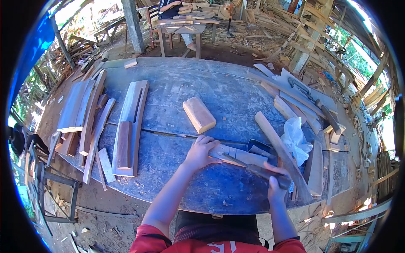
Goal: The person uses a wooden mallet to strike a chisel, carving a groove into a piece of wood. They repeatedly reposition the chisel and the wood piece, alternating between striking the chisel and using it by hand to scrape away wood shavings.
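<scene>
My left hand (199, 152) grips the left end of a short wooden piece (249, 157) lying near the front edge of the blue-grey table (168, 189). Dark marks show on that piece's upper face. In my right hand (277, 181) is a chisel (261, 170) with a thick dark handle, fingers closed around it. Its narrow blade points left and lies over the wood, with the tip close to my left hand. Just behind the piece is a dark curved object (259, 147). A wooden block (199, 114) rests farther back.
Long slotted board (131, 122) and stacked planks (76, 105) occupy the left side. On the right are a long wooden strip (278, 152), a clear plastic bag (295, 141), a clamp (299, 88) and a hammer (330, 118). A person (171, 8) sits at a far table.
</scene>
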The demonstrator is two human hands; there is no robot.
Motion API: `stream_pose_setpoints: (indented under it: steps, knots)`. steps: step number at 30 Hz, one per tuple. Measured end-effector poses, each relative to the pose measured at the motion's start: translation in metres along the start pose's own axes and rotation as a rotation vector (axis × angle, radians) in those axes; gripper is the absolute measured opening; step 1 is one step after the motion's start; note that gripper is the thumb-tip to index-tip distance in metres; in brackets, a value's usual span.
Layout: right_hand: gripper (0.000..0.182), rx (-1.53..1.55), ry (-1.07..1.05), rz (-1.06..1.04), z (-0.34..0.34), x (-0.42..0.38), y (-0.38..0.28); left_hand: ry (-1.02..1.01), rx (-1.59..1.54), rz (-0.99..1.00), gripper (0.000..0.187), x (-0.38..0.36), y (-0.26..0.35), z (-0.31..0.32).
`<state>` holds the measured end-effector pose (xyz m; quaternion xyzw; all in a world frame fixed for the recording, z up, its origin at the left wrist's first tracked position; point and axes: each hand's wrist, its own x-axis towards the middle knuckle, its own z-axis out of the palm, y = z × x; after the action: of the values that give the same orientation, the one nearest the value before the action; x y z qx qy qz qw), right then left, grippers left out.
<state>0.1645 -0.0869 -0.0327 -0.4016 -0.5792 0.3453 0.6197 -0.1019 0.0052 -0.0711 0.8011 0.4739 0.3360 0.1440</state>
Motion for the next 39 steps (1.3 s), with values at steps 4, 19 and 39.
stream_pose_setpoints:
  steps: [4,19,39]
  knots:
    - [0.022,0.414,0.184,-0.017,0.021,0.033,-0.015,0.005,0.014,-0.031,0.065,-0.007,0.005,0.006]
    - [0.016,0.528,0.219,-0.183,0.027,0.072,-0.037,-0.154,0.072,-0.167,0.07,-0.005,0.019,-0.015]
    - [0.004,0.582,0.335,-0.349,-0.009,0.08,-0.067,-0.135,-0.273,-0.694,0.054,-0.017,0.039,-0.044]
